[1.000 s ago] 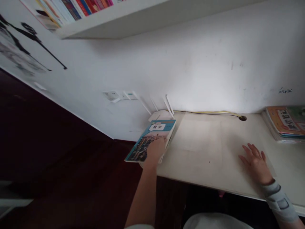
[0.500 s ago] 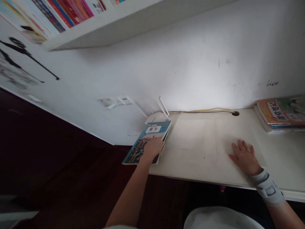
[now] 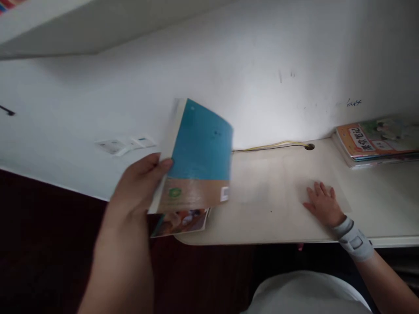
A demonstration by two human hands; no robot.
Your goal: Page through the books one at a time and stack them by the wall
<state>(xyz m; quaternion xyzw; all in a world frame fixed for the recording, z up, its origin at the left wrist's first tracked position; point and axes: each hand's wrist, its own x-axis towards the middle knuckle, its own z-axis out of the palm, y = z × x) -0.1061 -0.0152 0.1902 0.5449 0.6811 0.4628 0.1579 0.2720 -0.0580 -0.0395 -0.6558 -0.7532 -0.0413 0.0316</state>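
My left hand (image 3: 140, 181) grips a textbook (image 3: 203, 150) by its spine side, thumb across the edge. The book is raised above the desk's left end, its blue and brown back cover facing me. Below it, another book (image 3: 183, 221) with a picture cover lies partly hidden and juts past the desk edge. My right hand (image 3: 324, 204) rests flat with fingers spread on a clear sheet over the white desk (image 3: 252, 224). A grey brace wraps the right wrist.
A stack of books (image 3: 376, 141) lies at the desk's right back. Yellow and black cables (image 3: 275, 146) run along the wall to a round hole (image 3: 309, 147). Wall sockets (image 3: 126, 145) are at the left, and a shelf (image 3: 81, 26) overhangs above.
My left hand has lifted the textbook off the pile and turned it so its back cover shows, uncovering another book beneath. The right hand stays flat on the desk. The view has shifted.
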